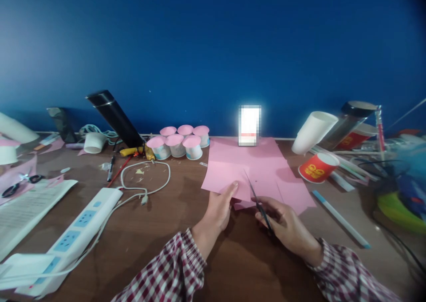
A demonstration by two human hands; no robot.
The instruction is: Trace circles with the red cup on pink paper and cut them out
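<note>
Pink paper sheets lie on the brown desk in front of me. My left hand pinches the near edge of one pink sheet, thumb on top. My right hand grips small black scissors, whose blades point up into the paper's near edge. Both sleeves are red and white plaid.
Several pink-topped cups stand at the back centre. A white power strip and cable lie to the left, with printed papers and another pair of scissors. A red cup, white cup, pens and a blue pen are at right. A bright phone leans on the wall.
</note>
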